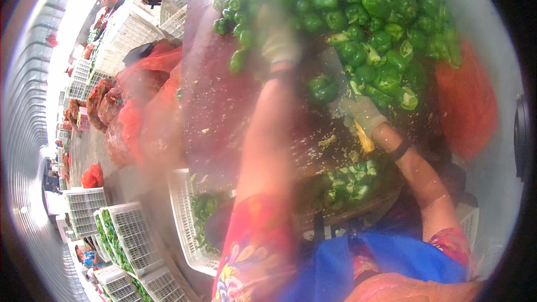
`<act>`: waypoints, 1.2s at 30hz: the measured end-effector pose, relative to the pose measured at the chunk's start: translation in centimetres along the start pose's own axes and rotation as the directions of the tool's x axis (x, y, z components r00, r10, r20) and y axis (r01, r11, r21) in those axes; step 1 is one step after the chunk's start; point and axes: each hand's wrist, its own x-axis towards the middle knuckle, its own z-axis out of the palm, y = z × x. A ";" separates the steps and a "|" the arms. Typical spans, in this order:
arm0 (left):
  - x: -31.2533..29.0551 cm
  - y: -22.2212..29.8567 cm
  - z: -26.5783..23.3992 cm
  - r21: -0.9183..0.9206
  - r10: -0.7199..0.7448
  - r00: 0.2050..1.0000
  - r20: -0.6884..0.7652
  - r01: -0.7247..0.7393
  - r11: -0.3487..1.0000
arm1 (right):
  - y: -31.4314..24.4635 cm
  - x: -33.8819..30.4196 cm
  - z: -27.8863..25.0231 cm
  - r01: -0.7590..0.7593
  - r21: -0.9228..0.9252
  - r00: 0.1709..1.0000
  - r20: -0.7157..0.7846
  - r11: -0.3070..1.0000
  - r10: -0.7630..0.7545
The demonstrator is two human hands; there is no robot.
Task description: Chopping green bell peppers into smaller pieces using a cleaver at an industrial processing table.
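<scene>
Green bell peppers, whole and cut, on a dark red worktable, with two gloved hands

From the far left we list a ribbed, silvery-grey corrugated wall, bent by the lens. Next come slatted white plastic crates, stacked, with green produce showing between them. Above these we record a slumped, translucent red mesh sack. An open white crate with a smooth rim holds green pieces beside the table edge.

The flat, dark red worktable is speckled with pale seeds. Over it extends the left arm in a bright, flower-printed sleeve; the left hand, in a pale glove, is at the left part of the peppers. It is blurred, and we cannot tell whether its fingers grip anything.

One rounded, glossy green pepper sits between the hands. Below it lies a mound of pale-green cut pieces. The right hand, also in a pale glove, is closed around a slim yellow handle. Beyond it spreads a broad heap of lobed, shiny green bell peppers, some cut open. A smooth blue apron fills the lower edge; farthest right hangs an orange-red mesh bag.
</scene>
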 end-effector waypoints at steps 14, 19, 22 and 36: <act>-18.3 -4.6 -18.0 -0.006 0.107 0.751 0.651 -0.135 0.991 | -0.6 0.3 -0.3 0.002 -0.076 0.991 -0.136 0.997 -0.012; -21.5 -4.8 -15.0 -0.292 0.006 0.987 0.158 0.040 0.956 | -2.3 -3.7 1.0 0.098 -0.201 0.968 -0.209 0.975 -0.141; -22.0 -3.7 -15.6 -0.501 -0.088 0.982 0.169 0.163 0.850 | -1.2 -3.9 1.8 0.532 -0.758 0.725 0.177 0.378 -0.665; -22.5 -4.5 -17.4 -0.384 -0.132 0.924 0.358 0.275 0.881 | -4.2 -9.5 8.2 0.434 -0.839 0.815 0.209 0.330 -0.541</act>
